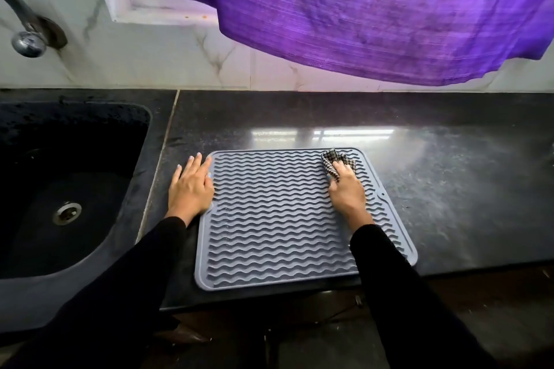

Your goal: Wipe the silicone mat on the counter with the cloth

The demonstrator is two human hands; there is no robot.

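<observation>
A grey silicone mat (275, 219) with wavy ridges lies flat on the dark counter (434, 177), its near edge close to the counter's front. My right hand (347, 192) presses a bunched checked cloth (332, 162) onto the mat's far right corner. My left hand (190, 186) rests flat, fingers spread, on the mat's left edge and the counter beside it.
A dark sink (66, 189) with a metal drain sits to the left, a tap (27, 36) above it on the marble wall. A purple curtain (374, 9) hangs over the counter's back. The floor shows below the counter's front edge.
</observation>
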